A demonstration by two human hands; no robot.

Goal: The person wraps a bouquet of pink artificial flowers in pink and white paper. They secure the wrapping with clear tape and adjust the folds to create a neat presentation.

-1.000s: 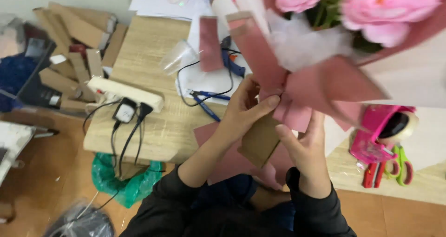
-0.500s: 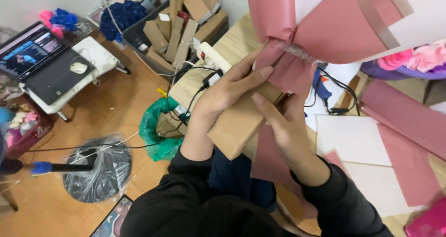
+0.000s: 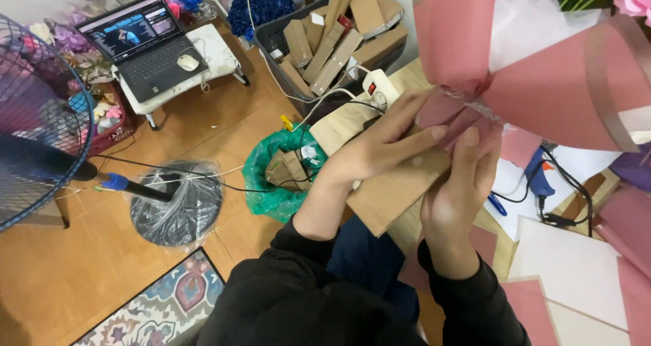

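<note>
Nearest us, black sleeves lead up to both hands, which meet at the foot of a large bouquet [image 3: 542, 68]. Our left hand [image 3: 380, 149] lies with long fingers stretched flat across the gathered neck of the wrapping, pressing it down rather than curling round it. Our right hand [image 3: 458, 190] stands upright beside it, fingers closed against the same neck and its palm backing a stiff, matte piece of brown cardboard [image 3: 393, 190] that slants under both hands. Whether the right thumb clamps the cardboard we cannot tell, since it is hidden.

The bouquet rises to the upper right, a wide cone of smooth dusty-pink paper with paler bands along its edges, crumpled white tissue inside, and pink petals at the very corner. It is held above the pale wooden surface [image 3: 413, 231], where flat pink and white sheets [image 3: 576, 278] lie, along with a blue glue gun [image 3: 539, 176] and its black cord.

Below on the wooden floor, a patterned rug [image 3: 169, 305] sits near our knees. Further left a round fan base wrapped in glossy black plastic [image 3: 176, 203] stands beside a crinkled green plastic bag [image 3: 271, 176] holding cardboard scraps. A wire fan grille [image 3: 41, 115] fills the left edge. Farthest off, an open laptop [image 3: 142, 47] rests on a low white stand, and a dark crate of folded cardboard [image 3: 332, 41] sits next to blue artificial roses [image 3: 261, 7].
</note>
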